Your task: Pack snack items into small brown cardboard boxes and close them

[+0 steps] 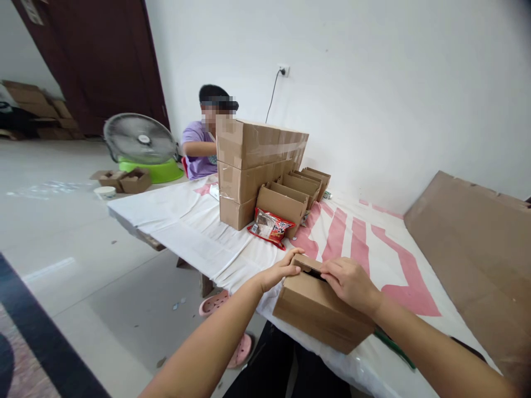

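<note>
A brown cardboard box (323, 312) rests at the table's near edge in front of me, with a dark gap along its top. My left hand (281, 271) grips the far left end of this box, thumb on the near side of the gap and fingers over the far edge. At the gap's right end, the curled fingers of my right hand (348, 281) pinch the box's top flap; their tips are partly hidden. Beyond the box lies a red and clear snack packet (270, 226), leaning against an open cardboard box (282, 205).
Taped boxes (261, 149) form a tall stack left of a row of open boxes. A person (199, 146) sits behind it. Large cardboard (473, 260) stands at the right. A green-handled object (396, 347) lies near my right forearm. A fan (141, 138) stands on the floor.
</note>
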{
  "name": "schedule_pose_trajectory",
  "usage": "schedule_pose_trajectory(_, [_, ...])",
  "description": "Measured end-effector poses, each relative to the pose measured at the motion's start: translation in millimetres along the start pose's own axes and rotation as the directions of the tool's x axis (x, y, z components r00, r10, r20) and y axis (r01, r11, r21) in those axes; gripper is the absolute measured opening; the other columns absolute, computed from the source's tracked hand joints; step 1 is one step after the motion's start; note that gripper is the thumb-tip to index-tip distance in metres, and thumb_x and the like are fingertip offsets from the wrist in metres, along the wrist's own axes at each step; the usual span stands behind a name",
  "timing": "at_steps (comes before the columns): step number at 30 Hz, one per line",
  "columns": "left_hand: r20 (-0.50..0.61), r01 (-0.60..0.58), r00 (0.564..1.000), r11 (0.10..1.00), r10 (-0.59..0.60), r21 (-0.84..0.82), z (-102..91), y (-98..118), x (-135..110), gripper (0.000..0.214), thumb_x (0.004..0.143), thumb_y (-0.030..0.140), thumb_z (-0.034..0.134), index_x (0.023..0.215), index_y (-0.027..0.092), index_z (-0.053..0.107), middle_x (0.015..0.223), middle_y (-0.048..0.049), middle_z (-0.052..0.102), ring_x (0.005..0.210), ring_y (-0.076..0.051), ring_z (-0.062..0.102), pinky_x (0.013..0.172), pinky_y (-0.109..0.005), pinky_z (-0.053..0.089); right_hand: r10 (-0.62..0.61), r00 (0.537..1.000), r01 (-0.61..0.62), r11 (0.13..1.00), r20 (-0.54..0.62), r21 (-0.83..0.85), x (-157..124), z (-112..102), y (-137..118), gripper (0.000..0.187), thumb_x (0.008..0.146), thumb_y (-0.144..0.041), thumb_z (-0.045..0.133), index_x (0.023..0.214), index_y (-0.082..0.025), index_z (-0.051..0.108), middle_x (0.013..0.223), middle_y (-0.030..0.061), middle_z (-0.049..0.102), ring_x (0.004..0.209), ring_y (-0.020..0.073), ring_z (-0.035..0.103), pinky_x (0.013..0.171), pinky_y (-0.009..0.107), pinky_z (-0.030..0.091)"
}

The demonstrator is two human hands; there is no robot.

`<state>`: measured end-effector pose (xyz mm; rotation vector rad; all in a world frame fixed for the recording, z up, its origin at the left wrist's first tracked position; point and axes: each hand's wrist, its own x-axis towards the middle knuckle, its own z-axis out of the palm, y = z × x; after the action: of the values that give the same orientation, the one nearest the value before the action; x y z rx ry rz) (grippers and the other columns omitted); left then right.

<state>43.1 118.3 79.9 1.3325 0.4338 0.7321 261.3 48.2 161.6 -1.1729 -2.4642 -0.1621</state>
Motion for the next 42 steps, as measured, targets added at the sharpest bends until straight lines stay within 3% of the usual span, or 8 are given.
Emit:
schedule_pose_trajectory(6, [-0.022, 0.017, 1.0, 1.0, -0.017, -0.001, 0.9, -1, 0, 0.061, 0.071, 0.039, 0.063, 0.127, 0.03, 0.039, 0.107, -0.0003, 0.05, 0.098, -0.022, 0.05, 0.089, -0.034, 0.035, 0.407, 0.905, -0.421, 0.819, 0.122, 0.39, 5, 12, 8, 0.013, 0.085, -0.024, 0.056, 0.075, -0.02, 0.063, 0.075, 0.0015, 0.072, 0.07, 0.0175, 0.066, 0.067, 0.03, 0.051])
schedule_pose_trajectory(9, [-0.031, 0.017, 0.999, 1.0, -0.017, -0.005, 2.1, 0, 0, 0.06, 0.071, 0.039, 0.063, 0.125, 0.029, 0.04, 0.107, -0.0004, 0.051, 0.098, -0.022, 0.05, 0.088, -0.033, 0.035, 0.458, 0.884, -0.446, 0.772, 0.09, 0.452, 8, 11, 14, 0.014, 0.085, -0.026, 0.055, 0.076, -0.02, 0.062, 0.074, 0.0013, 0.072, 0.069, 0.0177, 0.066, 0.068, 0.031, 0.052])
schedule_pose_trajectory(12, [-0.024, 0.032, 0.999, 0.999, -0.032, -0.027, 2.6, 0, 0, 0.059, 0.073, 0.039, 0.062, 0.126, 0.03, 0.038, 0.109, -0.0009, 0.054, 0.098, -0.022, 0.052, 0.089, -0.034, 0.036, 0.439, 0.897, -0.382, 0.827, -0.048, 0.413, -5, -1, 13, 0.013, 0.088, -0.027, 0.054, 0.081, -0.021, 0.063, 0.078, 0.002, 0.071, 0.072, 0.0186, 0.066, 0.069, 0.032, 0.052])
schedule_pose_trajectory(17, [-0.041, 0.065, 0.997, 0.997, -0.066, -0.041, 0.2, -5, 1, 0.063, 0.073, 0.039, 0.064, 0.129, 0.03, 0.036, 0.111, -0.0013, 0.056, 0.099, -0.023, 0.055, 0.092, -0.036, 0.038, 0.377, 0.853, -0.286, 0.916, -0.362, 0.281, -74, -16, 2, 0.009, 0.092, -0.025, 0.055, 0.092, -0.023, 0.064, 0.089, 0.0051, 0.07, 0.085, 0.0217, 0.065, 0.077, 0.036, 0.052])
schedule_pose_trajectory(22, [-0.07, 0.054, 0.996, 0.997, -0.057, -0.049, -0.1, -11, 4, 0.07, 0.076, 0.042, 0.063, 0.138, 0.031, 0.032, 0.114, -0.0029, 0.058, 0.105, -0.025, 0.057, 0.095, -0.038, 0.041, 0.52, 0.733, -0.467, 0.854, -0.438, 0.232, -163, 16, -9, 0.007, 0.092, -0.02, 0.056, 0.094, -0.023, 0.062, 0.092, 0.0069, 0.068, 0.088, 0.0228, 0.064, 0.079, 0.039, 0.053])
schedule_pose_trajectory(29, [-0.117, 0.034, 0.992, 0.996, -0.043, -0.081, 3.5, -10, 1, 0.063, 0.077, 0.042, 0.067, 0.132, 0.029, 0.041, 0.114, -0.0033, 0.06, 0.105, -0.025, 0.059, 0.094, -0.037, 0.044, 0.475, 0.867, -0.454, 0.877, -0.148, 0.155, -219, 74, -40, 0.014, 0.093, -0.016, 0.051, 0.092, -0.021, 0.064, 0.088, 0.0067, 0.069, 0.085, 0.0218, 0.064, 0.075, 0.039, 0.056])
schedule_pose_trajectory(37, [-0.043, 0.056, 0.998, 0.997, -0.054, 0.052, -5.7, -5, 15, 0.059, 0.074, 0.039, 0.065, 0.128, 0.031, 0.044, 0.113, -0.0006, 0.059, 0.105, -0.023, 0.058, 0.094, -0.038, 0.042, 0.349, 0.931, -0.352, 0.936, -0.104, -0.015, -235, 80, -30, 0.019, 0.095, -0.022, 0.048, 0.103, -0.023, 0.064, 0.113, 0.0094, 0.068, 0.104, 0.0242, 0.065, 0.088, 0.04, 0.057])
schedule_pose_trajectory(42, [0.012, 0.025, 1.0, 0.985, -0.028, 0.174, -3.0, 8, 30, 0.062, 0.066, 0.039, 0.077, 0.124, 0.028, 0.056, 0.102, -0.0022, 0.061, 0.098, -0.023, 0.06, 0.09, -0.041, 0.046, 0.312, 0.948, -0.315, 0.949, -0.066, -0.029, -232, 89, -18, 0.018, 0.095, -0.025, 0.046, 0.099, -0.024, 0.064, 0.098, 0.0058, 0.071, 0.091, 0.0216, 0.069, 0.079, 0.035, 0.06])
